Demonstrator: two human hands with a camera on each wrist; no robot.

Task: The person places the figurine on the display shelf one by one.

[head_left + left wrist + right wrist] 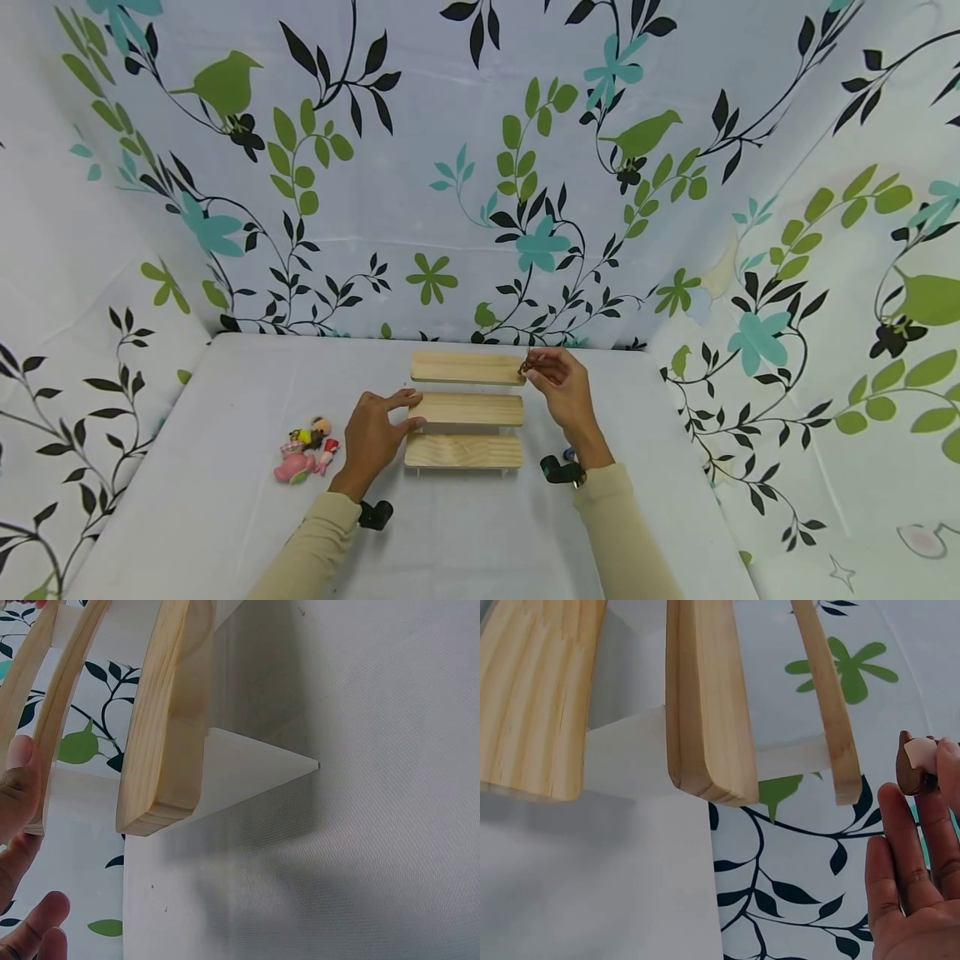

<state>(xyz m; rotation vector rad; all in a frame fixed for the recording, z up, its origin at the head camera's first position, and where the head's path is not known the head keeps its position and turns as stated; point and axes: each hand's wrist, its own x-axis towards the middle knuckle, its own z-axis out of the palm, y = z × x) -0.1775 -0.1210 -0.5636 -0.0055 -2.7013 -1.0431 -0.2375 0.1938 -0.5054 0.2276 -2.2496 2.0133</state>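
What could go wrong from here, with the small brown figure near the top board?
The right hand pinches the small brown figure by the right end of the top board; released too near that end, it might fall.

The left hand holds the left end of the middle board; a pull could possibly shift it.

The toys sit close beside the left hand, which might knock them when moving away.
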